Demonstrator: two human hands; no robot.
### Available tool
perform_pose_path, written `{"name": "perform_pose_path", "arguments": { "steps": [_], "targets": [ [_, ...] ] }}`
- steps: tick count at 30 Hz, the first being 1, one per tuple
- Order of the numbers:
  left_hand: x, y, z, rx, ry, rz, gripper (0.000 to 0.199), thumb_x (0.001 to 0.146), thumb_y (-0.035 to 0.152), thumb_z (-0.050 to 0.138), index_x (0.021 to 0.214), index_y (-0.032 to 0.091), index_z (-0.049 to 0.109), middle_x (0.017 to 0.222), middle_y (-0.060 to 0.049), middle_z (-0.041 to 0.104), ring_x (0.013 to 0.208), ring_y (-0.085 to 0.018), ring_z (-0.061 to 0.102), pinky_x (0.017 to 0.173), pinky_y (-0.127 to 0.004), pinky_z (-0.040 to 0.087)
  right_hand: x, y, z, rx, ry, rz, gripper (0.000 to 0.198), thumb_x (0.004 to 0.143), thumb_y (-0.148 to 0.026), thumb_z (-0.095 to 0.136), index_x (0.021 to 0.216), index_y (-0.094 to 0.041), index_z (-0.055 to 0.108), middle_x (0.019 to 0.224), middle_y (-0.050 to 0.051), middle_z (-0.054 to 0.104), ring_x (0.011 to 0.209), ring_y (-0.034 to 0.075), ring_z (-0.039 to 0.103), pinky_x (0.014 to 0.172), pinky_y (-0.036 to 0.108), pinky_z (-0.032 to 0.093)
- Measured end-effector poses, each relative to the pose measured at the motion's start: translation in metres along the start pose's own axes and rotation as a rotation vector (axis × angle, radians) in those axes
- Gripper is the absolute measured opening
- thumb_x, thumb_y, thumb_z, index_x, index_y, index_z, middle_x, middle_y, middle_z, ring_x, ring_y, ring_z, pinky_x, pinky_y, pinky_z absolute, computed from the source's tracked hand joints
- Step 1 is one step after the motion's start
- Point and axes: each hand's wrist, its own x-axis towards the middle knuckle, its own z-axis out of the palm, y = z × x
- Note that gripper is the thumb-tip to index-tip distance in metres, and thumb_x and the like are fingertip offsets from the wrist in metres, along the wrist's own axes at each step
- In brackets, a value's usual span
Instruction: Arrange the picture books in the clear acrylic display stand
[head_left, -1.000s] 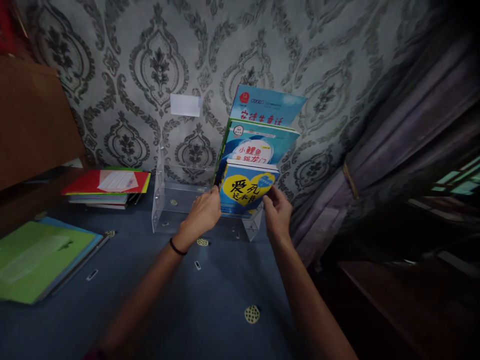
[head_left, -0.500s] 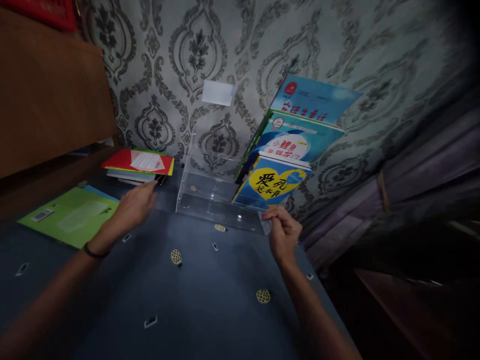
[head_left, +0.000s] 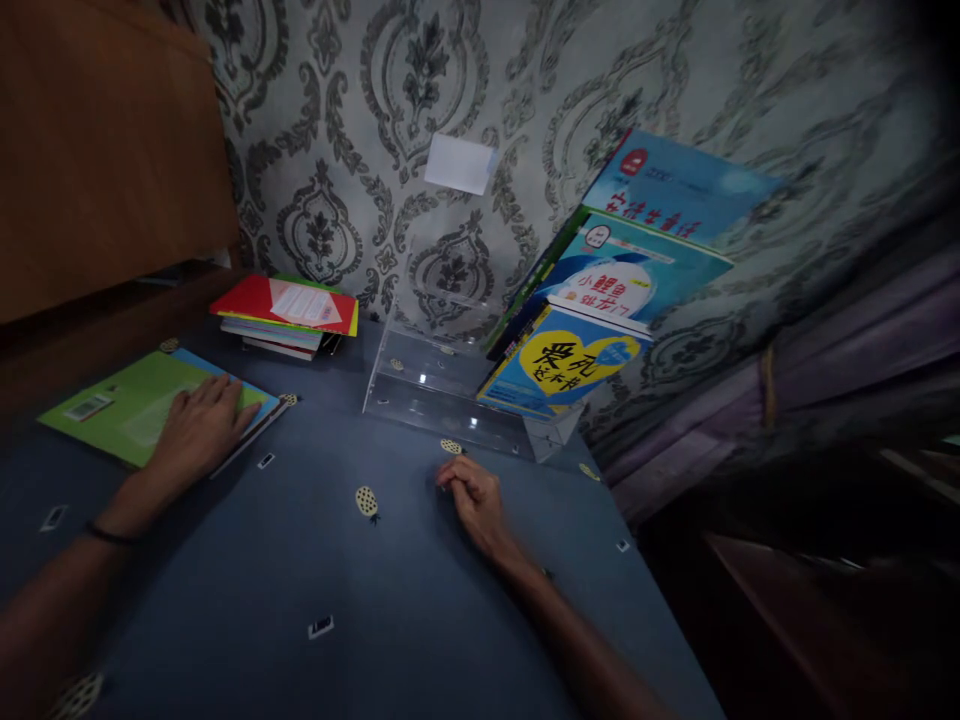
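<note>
My left hand [head_left: 201,425] lies on the green book [head_left: 124,400] at the left, fingers stretched towards its right edge. A blue-edged book [head_left: 259,400] sticks out beneath it. My right hand [head_left: 474,500] is over the table, in front of the clear acrylic stand [head_left: 420,410], with its fingers curled and nothing visible in them. On the stand's right side several books stand tilted back in steps: a blue one with a yellow heart [head_left: 562,360] in front, a teal one [head_left: 637,270] behind it, and a light blue one [head_left: 690,185] at the back.
A pile of books with a red cover [head_left: 281,303] on top lies at the back left, beside a brown wooden cabinet [head_left: 112,150]. Patterned wallpaper [head_left: 322,230] rises behind the stand. Purple curtains [head_left: 750,370] hang past the right edge of the blue tablecloth [head_left: 405,600].
My left hand has moved left and down from beside the red-topped pile onto the green book. My right hand has left the stand's right corner and moved left, towards me.
</note>
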Motion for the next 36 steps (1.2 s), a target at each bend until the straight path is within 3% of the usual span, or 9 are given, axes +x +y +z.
{"name": "perform_pose_path", "arguments": {
  "steps": [6, 13, 20, 23, 26, 29, 32, 36],
  "targets": [
    [-0.001, 0.006, -0.003, -0.018, -0.097, 0.012, 0.064, 0.098, 0.045, 0.045, 0.144, 0.000, 0.047, 0.155, -0.028, 0.044, 0.147, -0.039, 0.039, 0.115, -0.059, 0.034, -0.004, 0.005, 0.011, 0.039, -0.074, -0.013, 0.027, 0.085, -0.013, 0.046, 0.071, -0.023, 0.067, 0.074, 0.003, 0.071, 0.071, 0.018, 0.068, 0.068, 0.029, 0.053],
    [-0.010, 0.008, -0.009, 0.002, -0.181, 0.039, 0.065, 0.102, 0.042, 0.040, 0.152, 0.002, 0.037, 0.161, -0.026, 0.035, 0.153, -0.035, 0.031, 0.121, -0.057, 0.028, -0.003, 0.010, 0.012, 0.068, -0.053, 0.022, 0.027, 0.086, -0.019, 0.047, 0.071, -0.024, 0.069, 0.076, 0.003, 0.072, 0.074, 0.020, 0.071, 0.068, 0.031, 0.055],
    [-0.041, 0.013, -0.007, -0.033, -0.087, 0.124, 0.057, 0.101, 0.033, 0.042, 0.153, 0.009, 0.039, 0.160, -0.024, 0.038, 0.152, -0.033, 0.033, 0.121, -0.058, 0.029, -0.002, 0.014, 0.013, 0.064, -0.083, 0.030, 0.026, 0.085, -0.021, 0.047, 0.071, -0.024, 0.069, 0.075, 0.004, 0.073, 0.074, 0.021, 0.071, 0.070, 0.034, 0.056],
    [-0.057, 0.021, -0.009, -0.034, -0.068, 0.141, 0.054, 0.102, 0.030, 0.041, 0.150, 0.006, 0.043, 0.158, -0.025, 0.042, 0.150, -0.033, 0.037, 0.121, -0.055, 0.033, -0.003, 0.016, 0.014, 0.061, -0.065, 0.031, 0.027, 0.084, -0.022, 0.046, 0.071, -0.025, 0.069, 0.075, 0.004, 0.072, 0.074, 0.022, 0.071, 0.069, 0.034, 0.056],
    [-0.067, 0.033, -0.016, 0.029, -0.081, 0.151, 0.049, 0.099, 0.015, 0.039, 0.145, 0.001, 0.048, 0.153, -0.028, 0.047, 0.146, -0.033, 0.043, 0.119, -0.049, 0.037, -0.004, 0.016, 0.015, 0.063, -0.054, 0.021, 0.028, 0.084, -0.021, 0.046, 0.071, -0.025, 0.070, 0.077, 0.004, 0.073, 0.076, 0.022, 0.071, 0.070, 0.034, 0.055],
    [-0.069, 0.046, -0.029, 0.131, -0.109, 0.146, 0.053, 0.091, -0.002, 0.037, 0.142, 0.002, 0.051, 0.144, -0.030, 0.055, 0.138, -0.032, 0.054, 0.111, -0.047, 0.046, -0.005, 0.013, 0.015, 0.066, -0.061, 0.016, 0.028, 0.084, -0.020, 0.045, 0.071, -0.025, 0.070, 0.076, 0.004, 0.072, 0.075, 0.022, 0.071, 0.069, 0.033, 0.055],
    [-0.067, 0.059, -0.049, 0.180, -0.183, 0.111, 0.053, 0.090, -0.004, 0.037, 0.141, 0.001, 0.050, 0.122, -0.028, 0.068, 0.114, -0.030, 0.070, 0.090, -0.040, 0.058, -0.006, 0.012, 0.014, 0.068, -0.083, 0.009, 0.027, 0.083, -0.019, 0.045, 0.072, -0.024, 0.070, 0.076, 0.004, 0.072, 0.074, 0.022, 0.071, 0.067, 0.033, 0.054],
    [-0.073, 0.084, -0.071, 0.066, -0.278, 0.122, 0.055, 0.088, -0.005, 0.040, 0.141, 0.005, 0.053, 0.102, -0.023, 0.074, 0.087, -0.028, 0.076, 0.072, -0.033, 0.058, -0.006, 0.013, 0.013, 0.065, -0.103, 0.001, 0.026, 0.082, -0.019, 0.046, 0.072, -0.024, 0.069, 0.076, 0.004, 0.072, 0.073, 0.022, 0.071, 0.066, 0.033, 0.054]
  ]
}}
